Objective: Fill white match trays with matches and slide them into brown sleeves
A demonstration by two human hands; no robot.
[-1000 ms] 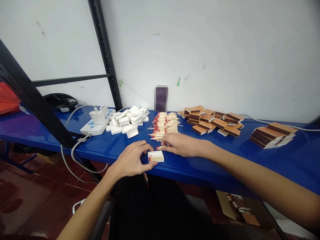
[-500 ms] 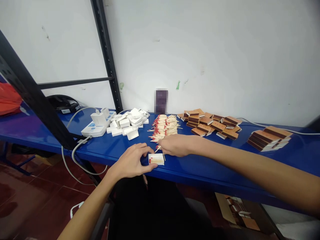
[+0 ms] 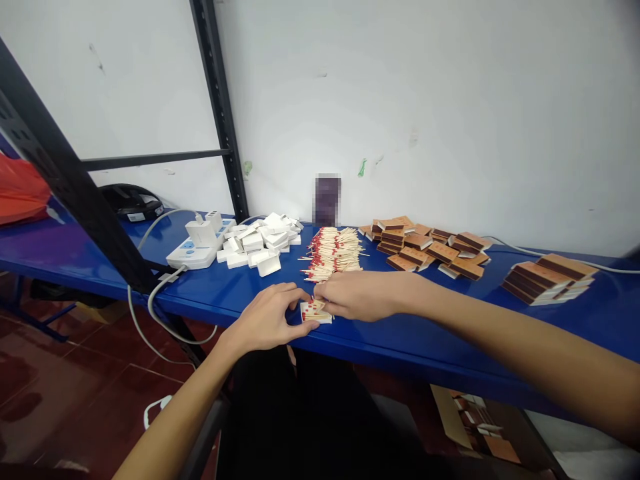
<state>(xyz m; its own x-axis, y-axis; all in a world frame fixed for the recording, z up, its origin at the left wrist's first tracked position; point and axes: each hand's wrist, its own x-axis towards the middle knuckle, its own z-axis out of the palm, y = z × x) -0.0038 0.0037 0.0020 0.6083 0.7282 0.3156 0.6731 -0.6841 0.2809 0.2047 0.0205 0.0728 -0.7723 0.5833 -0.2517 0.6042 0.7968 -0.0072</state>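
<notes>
A small white matchbox tray point(image 3: 326, 319) with red-tipped matches in it lies near the front edge of the blue table. My left hand point(image 3: 270, 317) grips this tray from the left, thumb at the near side and fingers at the far side. Over the tray's right part, my right hand point(image 3: 367, 295) is closed on several matches point(image 3: 315, 307), which slant above those inside. Its fingertips are partly hidden. Just beyond my hands spreads a large pile of loose matches point(image 3: 334, 252), red heads mostly to the left.
White empty trays point(image 3: 263, 243) are heaped left of the matches, beside a power strip point(image 3: 193, 255) with cables. Brown matchboxes point(image 3: 425, 248) lie scattered to the right, with a neat stack point(image 3: 547, 279) farther right. A black rack post point(image 3: 220, 100) rises at left.
My right hand has come from the pile's near edge to the tray, bringing several matches over it. My left hand still holds the tray. The view has shifted slightly.
</notes>
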